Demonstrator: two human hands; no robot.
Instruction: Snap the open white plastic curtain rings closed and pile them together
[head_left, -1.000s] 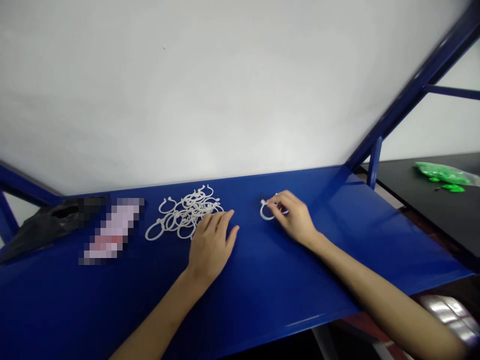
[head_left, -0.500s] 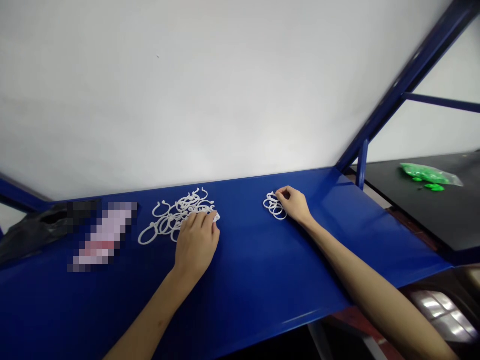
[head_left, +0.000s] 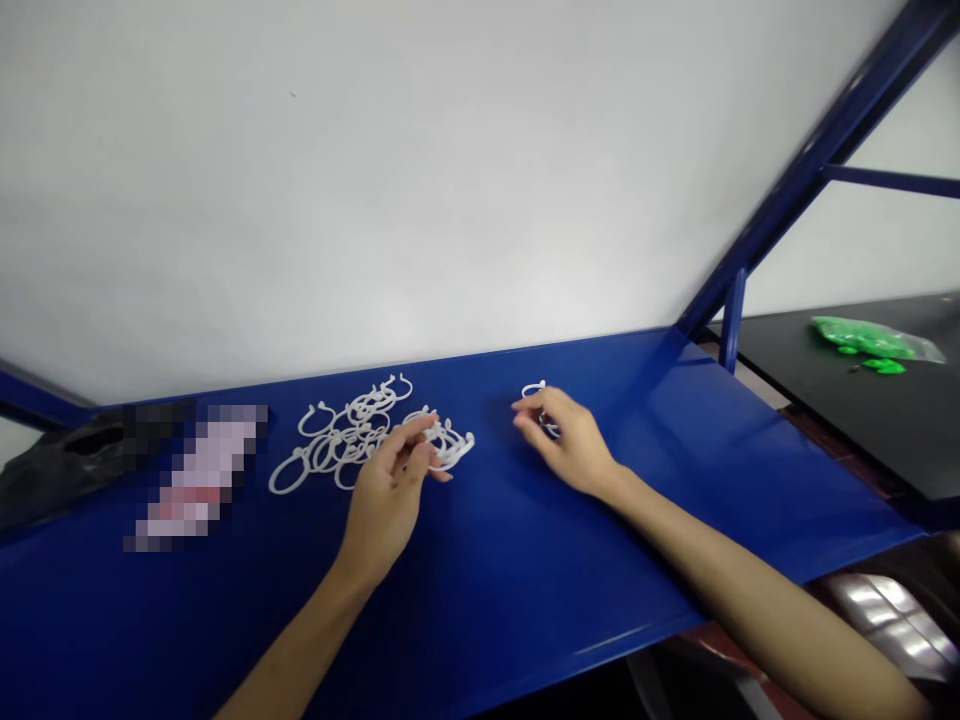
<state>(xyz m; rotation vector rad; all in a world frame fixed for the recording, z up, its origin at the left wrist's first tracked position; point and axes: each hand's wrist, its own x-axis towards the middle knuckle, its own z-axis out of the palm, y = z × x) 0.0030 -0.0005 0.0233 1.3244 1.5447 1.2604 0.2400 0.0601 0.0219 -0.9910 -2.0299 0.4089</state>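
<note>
while the left hand holds a bunch of white rings just off the near right side of the main ring pile, the right hand is over a small ring pile further right. left grip: fingers and thumb closed round the bunch, exact count unclear as rings overlap. right grip: narrow, thumb and forefinger slightly apart, pointing left; other fingers mostly hidden. small pile mostly covered by the right hand, parts showing at its far side and under the fingers. main pile is loose, rings overlapping, some with a gap and small knobs at the ends. all on the blue desk, near the far edge, white wall behind. left of the main pile: pixelated pink packet, then black plastic bag at far left. right side: blue frame, and past it a black desk with a clear bag of green items and loose green pieces just nearer.
</note>
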